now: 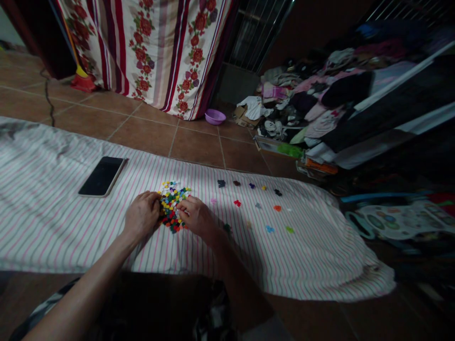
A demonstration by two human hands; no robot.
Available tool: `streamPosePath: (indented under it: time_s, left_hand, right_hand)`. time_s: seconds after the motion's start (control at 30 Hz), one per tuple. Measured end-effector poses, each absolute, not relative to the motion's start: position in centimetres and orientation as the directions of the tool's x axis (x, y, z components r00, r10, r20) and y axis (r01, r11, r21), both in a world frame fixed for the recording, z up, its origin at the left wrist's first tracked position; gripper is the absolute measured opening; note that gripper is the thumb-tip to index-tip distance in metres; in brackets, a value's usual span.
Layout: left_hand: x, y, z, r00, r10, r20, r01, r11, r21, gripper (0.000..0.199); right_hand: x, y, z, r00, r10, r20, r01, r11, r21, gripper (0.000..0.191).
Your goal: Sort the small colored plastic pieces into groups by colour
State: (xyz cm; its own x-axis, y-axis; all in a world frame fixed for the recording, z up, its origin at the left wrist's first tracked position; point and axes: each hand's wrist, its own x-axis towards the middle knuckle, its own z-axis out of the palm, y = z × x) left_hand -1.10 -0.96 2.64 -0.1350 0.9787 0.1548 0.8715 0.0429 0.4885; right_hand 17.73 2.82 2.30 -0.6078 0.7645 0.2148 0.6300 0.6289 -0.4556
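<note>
A pile of small multicoloured pieces point(172, 204) lies on the striped cloth point(305, 265). My left hand point(142, 213) rests against the pile's left side, its fingers curled; whatever may be between them is hidden. On the right side, my right hand point(197, 215) reaches over the pile with fingers bent together, and anything in the pinch is too small to name. Right of the hands, small single-colour groups sit in rough rows, among them red pieces point(237, 203), orange pieces point(277, 208), blue pieces point(269, 228) and dark grey pieces point(221, 183).
A phone point(102, 176) lies on the cloth to the left. Beyond the cloth are a purple basin point(215, 117), a red and yellow broom point(83, 81) and a floral curtain point(149, 52). Heaped clothes point(320, 94) fill the right side.
</note>
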Motion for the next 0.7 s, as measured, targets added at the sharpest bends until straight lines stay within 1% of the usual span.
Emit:
streamPosePath:
  time_s: [0.1, 0.27, 0.5, 0.7]
  left_hand:
    - [-1.0, -1.0, 2.7, -0.153, 0.976, 0.153, 0.868, 0.058, 0.494, 0.036]
    - [-0.9, -1.1, 2.9, -0.147, 0.979, 0.140, 0.865, 0.058, 0.499, 0.035]
    - [-0.9, -1.0, 2.7, -0.136, 0.979, 0.152, 0.883, 0.050, 0.467, 0.035]
    - [-0.8, -1.0, 2.7, -0.124, 0.982, 0.145, 0.900, 0.050, 0.432, 0.036]
  right_hand:
    - [17.7, 2.6, 2.7, -0.627, 0.762, 0.161, 0.646, 0.625, -0.438, 0.010]
    - [17.5, 2.4, 3.4, -0.639, 0.764, 0.089, 0.681, 0.616, -0.397, 0.016]
    - [17.2, 2.2, 3.3, -0.611, 0.785, 0.101, 0.705, 0.597, -0.382, 0.017]
    - [17.0, 2.0, 3.4, -0.596, 0.799, 0.082, 0.730, 0.582, -0.358, 0.016]
